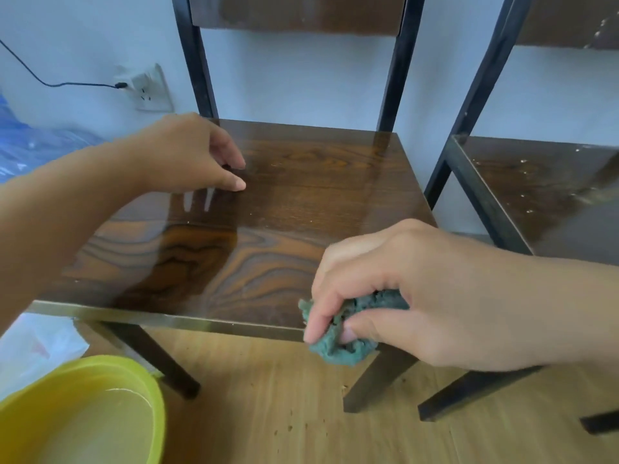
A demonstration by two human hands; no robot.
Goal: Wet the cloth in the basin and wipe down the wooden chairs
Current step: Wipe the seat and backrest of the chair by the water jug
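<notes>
Yellow basin (134, 380) (water inside) beside chair (268, 212)

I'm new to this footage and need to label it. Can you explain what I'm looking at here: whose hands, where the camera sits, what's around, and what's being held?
There is no machine: a person works with bare hands, filmed by one wide-angle camera on their head, looking forward and down. The right hand has a bunched green cloth in its grip at the front edge of a dark wooden chair seat. The left hand rests its fingertips on the seat's far left, holding nothing. A second chair, its seat speckled with pale spots, stands to the right. A yellow basin sits on the floor at lower left. A wall socket with a black cable plugged in is behind.
</notes>
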